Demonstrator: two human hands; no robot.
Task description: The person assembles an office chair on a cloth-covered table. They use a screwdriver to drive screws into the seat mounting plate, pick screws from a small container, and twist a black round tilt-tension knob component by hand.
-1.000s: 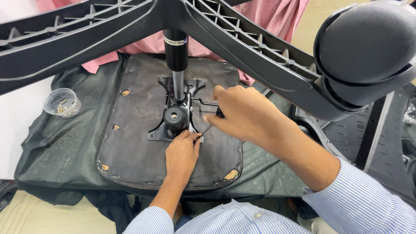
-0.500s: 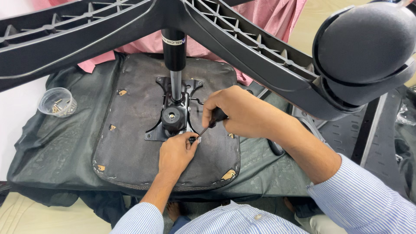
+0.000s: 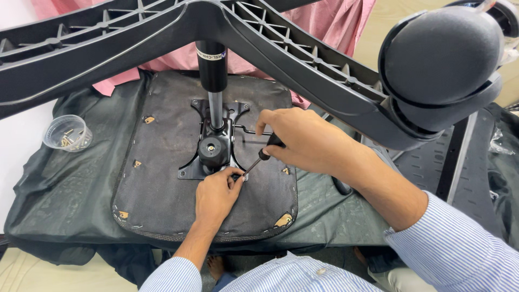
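An upturned chair seat [image 3: 162,200] lies on a dark cloth [image 3: 59,200], its underside facing up. In the middle of the seat sits a black metal plate [image 3: 213,143], and from it a gas column [image 3: 212,75] rises to the star base [image 3: 303,59], which spreads across the far part of the view. A big black caster [image 3: 440,59] hangs at the far right.

The right hand [image 3: 303,141] is clenched around the black handle of a screwdriver [image 3: 259,157]; the thin shaft slants down and to the left, and its tip meets the near right corner of the plate. The left hand [image 3: 216,196] rests on the seat just near of that corner — its fingers are bent and pinch at the tip of the shaft (what small part they hold there, I cannot tell).

At the far left, well apart from the hands, a clear plastic cup [image 3: 67,132] with small screws stands on the cloth. Both sleeves are light blue with fine stripes. Pink fabric [image 3: 335,19] shows behind the base.
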